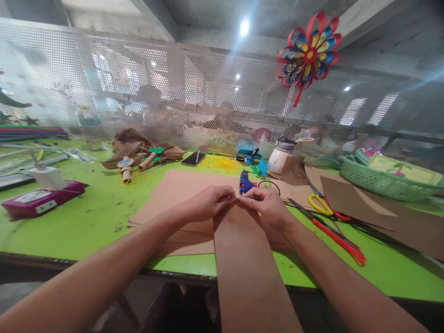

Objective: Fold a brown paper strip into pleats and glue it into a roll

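Observation:
A long strip of brown kraft paper (246, 263) runs from the table over its front edge towards me. My left hand (217, 201) pinches the far end of the strip at its left side. Close by on the right, my right hand (265, 203) grips the same end between thumb and fingers. The fingertips of both hands nearly meet there. Beneath the strip lies a stack of larger brown paper sheets (187, 189). Just beyond my hands rests a blue glue gun (244, 181), its nozzle partly hidden by my fingers.
Red-handled scissors (333, 236) and yellow-handled scissors (321, 204) lie at right, before a green basket (391, 178). A white bottle (281, 157), a phone (193, 159) and paper crafts (138, 155) stand behind. A purple power strip (45, 199) is at left.

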A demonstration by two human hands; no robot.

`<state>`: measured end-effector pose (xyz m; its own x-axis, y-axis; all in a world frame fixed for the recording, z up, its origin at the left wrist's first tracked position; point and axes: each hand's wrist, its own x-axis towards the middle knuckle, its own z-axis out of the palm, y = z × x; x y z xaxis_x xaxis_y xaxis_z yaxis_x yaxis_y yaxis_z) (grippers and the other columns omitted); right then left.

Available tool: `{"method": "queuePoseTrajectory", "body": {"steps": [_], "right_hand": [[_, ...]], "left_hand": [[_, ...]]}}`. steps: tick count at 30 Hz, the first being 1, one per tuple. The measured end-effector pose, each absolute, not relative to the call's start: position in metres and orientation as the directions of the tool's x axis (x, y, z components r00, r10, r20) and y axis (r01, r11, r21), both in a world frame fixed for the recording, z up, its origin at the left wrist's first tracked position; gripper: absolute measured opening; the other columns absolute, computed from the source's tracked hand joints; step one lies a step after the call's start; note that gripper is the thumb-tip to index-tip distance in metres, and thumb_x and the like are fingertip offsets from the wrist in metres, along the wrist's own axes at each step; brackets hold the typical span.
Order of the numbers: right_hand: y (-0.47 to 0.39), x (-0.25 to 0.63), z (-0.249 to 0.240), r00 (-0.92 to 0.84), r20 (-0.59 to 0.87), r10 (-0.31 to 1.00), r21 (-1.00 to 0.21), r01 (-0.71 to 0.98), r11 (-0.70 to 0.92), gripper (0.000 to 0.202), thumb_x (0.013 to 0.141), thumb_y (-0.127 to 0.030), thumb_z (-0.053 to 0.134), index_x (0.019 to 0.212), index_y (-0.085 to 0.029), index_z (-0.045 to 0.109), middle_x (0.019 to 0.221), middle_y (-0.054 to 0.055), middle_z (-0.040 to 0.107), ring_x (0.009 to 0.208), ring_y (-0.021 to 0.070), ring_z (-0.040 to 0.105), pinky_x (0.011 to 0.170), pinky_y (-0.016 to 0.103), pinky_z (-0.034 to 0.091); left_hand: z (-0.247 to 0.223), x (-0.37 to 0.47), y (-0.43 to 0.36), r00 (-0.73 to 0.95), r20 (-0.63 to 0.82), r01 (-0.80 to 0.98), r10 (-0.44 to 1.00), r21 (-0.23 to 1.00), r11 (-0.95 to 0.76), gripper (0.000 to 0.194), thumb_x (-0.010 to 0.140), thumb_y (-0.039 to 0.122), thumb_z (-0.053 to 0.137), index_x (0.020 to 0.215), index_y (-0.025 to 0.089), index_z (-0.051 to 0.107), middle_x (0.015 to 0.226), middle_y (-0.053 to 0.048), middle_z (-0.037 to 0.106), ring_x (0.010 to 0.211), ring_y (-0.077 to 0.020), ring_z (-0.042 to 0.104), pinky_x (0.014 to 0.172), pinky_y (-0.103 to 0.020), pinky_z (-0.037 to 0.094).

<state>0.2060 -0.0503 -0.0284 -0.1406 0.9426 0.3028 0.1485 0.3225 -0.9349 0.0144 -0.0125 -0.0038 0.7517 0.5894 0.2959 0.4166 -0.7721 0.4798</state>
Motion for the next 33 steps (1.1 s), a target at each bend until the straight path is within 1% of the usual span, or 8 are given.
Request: {"method": "queuePoseTrajectory", "body": {"steps": [6, 12, 17, 22, 24, 26, 29, 33], "right_hand": [[-0.049, 0.206, -0.029, -0.106, 0.258, 0.96, -0.965, 0.011, 0.26, 0.022, 0.062, -0.035, 0.076, 0.072, -0.016, 0.071, 0.068, 0.003, 0.068, 0.06, 0.0127, 0.056, 0.058, 0.026, 0.042], [-0.047, 0.208, -0.029, -0.065, 0.183, 0.981, -0.98, -0.086, 0.177, 0.022, 0.058, -0.033, 0.079, 0.065, -0.015, 0.069, 0.06, 0.001, 0.064, 0.055, 0.0106, 0.053, 0.057, 0.026, 0.04], [-0.049, 0.21, -0.027, -0.072, 0.234, 0.97, -0.97, 0.048, 0.238, 0.024, 0.062, -0.036, 0.075, 0.065, -0.013, 0.07, 0.056, 0.0, 0.06, 0.052, 0.0093, 0.047, 0.053, 0.024, 0.037], [-0.047, 0.22, -0.023, -0.168, 0.347, 0.923, -0.909, 0.183, 0.375, 0.032, 0.077, -0.042, 0.061, 0.08, -0.013, 0.073, 0.072, 0.006, 0.067, 0.069, 0.0158, 0.057, 0.064, 0.028, 0.043], [-0.05, 0.219, -0.022, -0.179, 0.402, 0.898, -0.861, 0.261, 0.437, 0.031, 0.079, -0.041, 0.059, 0.083, -0.014, 0.073, 0.078, 0.006, 0.068, 0.076, 0.0174, 0.059, 0.068, 0.028, 0.044], [-0.054, 0.213, -0.022, -0.227, 0.389, 0.893, -0.829, 0.337, 0.447, 0.027, 0.078, -0.039, 0.06, 0.083, -0.015, 0.073, 0.08, 0.006, 0.069, 0.076, 0.0177, 0.059, 0.067, 0.027, 0.044], [-0.06, 0.206, -0.025, -0.248, 0.314, 0.916, -0.831, 0.394, 0.392, 0.029, 0.078, -0.041, 0.059, 0.076, -0.014, 0.071, 0.074, 0.005, 0.066, 0.067, 0.0164, 0.056, 0.057, 0.025, 0.041], [-0.057, 0.207, -0.027, -0.238, 0.323, 0.916, -0.793, 0.461, 0.399, 0.03, 0.077, -0.041, 0.06, 0.066, -0.014, 0.069, 0.064, 0.002, 0.061, 0.061, 0.014, 0.051, 0.052, 0.024, 0.037]], "left_hand": [[0.003, 0.014, -0.017, 0.73, 0.272, 0.449, 0.627, 0.501, -0.74, 0.021, 0.088, 0.029, 0.043, 0.085, 0.014, 0.058, 0.074, -0.001, 0.059, 0.068, -0.0119, 0.051, 0.062, -0.021, 0.039], [0.0, 0.014, -0.014, 0.736, 0.242, 0.447, 0.632, 0.527, -0.723, 0.025, 0.089, 0.032, 0.04, 0.087, 0.014, 0.057, 0.076, -0.002, 0.06, 0.069, -0.0128, 0.052, 0.062, -0.022, 0.039], [-0.002, 0.013, -0.009, 0.756, 0.247, 0.413, 0.606, 0.539, -0.735, 0.024, 0.089, 0.032, 0.041, 0.089, 0.014, 0.058, 0.078, -0.002, 0.06, 0.071, -0.0128, 0.053, 0.062, -0.022, 0.039], [0.0, 0.011, -0.011, 0.76, 0.255, 0.407, 0.598, 0.53, -0.744, 0.023, 0.088, 0.03, 0.042, 0.087, 0.014, 0.058, 0.076, -0.001, 0.059, 0.07, -0.012, 0.051, 0.063, -0.022, 0.038], [-0.001, 0.012, -0.013, 0.778, 0.246, 0.4, 0.579, 0.517, -0.757, 0.022, 0.088, 0.029, 0.042, 0.087, 0.014, 0.058, 0.076, -0.001, 0.059, 0.069, -0.0117, 0.05, 0.062, -0.021, 0.038], [-0.002, 0.014, -0.016, 0.791, 0.224, 0.406, 0.569, 0.503, -0.763, 0.022, 0.088, 0.029, 0.042, 0.086, 0.014, 0.058, 0.072, 0.0, 0.058, 0.066, -0.0114, 0.049, 0.06, -0.021, 0.037], [-0.005, 0.016, -0.017, 0.794, 0.208, 0.423, 0.571, 0.485, -0.765, 0.021, 0.087, 0.029, 0.044, 0.082, 0.014, 0.059, 0.069, 0.0, 0.057, 0.064, -0.0115, 0.049, 0.06, -0.021, 0.037], [-0.004, 0.014, -0.015, 0.797, 0.2, 0.425, 0.57, 0.485, -0.764, 0.022, 0.087, 0.028, 0.044, 0.087, 0.015, 0.06, 0.077, -0.002, 0.062, 0.07, -0.0125, 0.053, 0.065, -0.021, 0.039]]}}
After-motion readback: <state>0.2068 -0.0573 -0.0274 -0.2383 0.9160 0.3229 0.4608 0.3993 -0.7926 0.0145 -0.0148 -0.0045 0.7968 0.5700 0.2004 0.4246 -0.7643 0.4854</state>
